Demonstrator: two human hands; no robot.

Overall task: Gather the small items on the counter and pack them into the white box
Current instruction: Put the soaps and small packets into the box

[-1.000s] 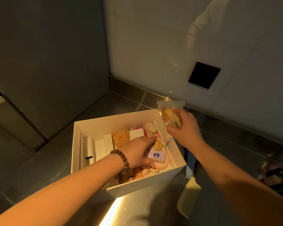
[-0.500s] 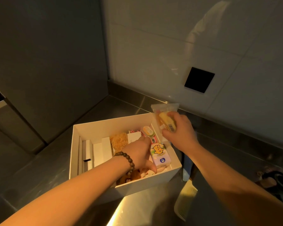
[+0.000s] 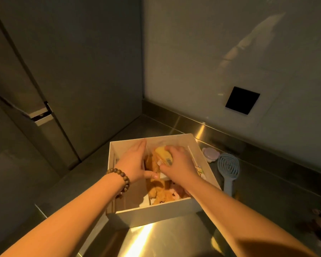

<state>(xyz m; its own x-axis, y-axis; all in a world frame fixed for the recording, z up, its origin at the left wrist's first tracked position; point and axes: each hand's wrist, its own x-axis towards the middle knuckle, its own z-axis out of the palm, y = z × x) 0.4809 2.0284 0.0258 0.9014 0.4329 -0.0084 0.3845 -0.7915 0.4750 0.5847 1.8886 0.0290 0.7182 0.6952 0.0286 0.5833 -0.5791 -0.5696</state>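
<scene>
Now, right hand (image 3: pixel 176 164): yellow packet (image 3: pixel 164 154) is gripped inside white box (image 3: pixel 156 212).
Left hand (image 3: pixel 135 162): flat, fingers straight.
Handling: packet judged light, crinkly, slippery; best held by its edges.

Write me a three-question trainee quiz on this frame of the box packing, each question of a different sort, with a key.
1. True or false: the right hand holds the yellow packet over the counter, outside the white box.
2. Which lies on the counter to the right of the box? A) blue hairbrush B) a mug C) scissors
3. Fill in: the left hand, with a ___ bracelet on its wrist, reaches into the box with straight fingers.

Key: 1 false, the packet is inside the box; 2 A; 3 beaded.
</scene>
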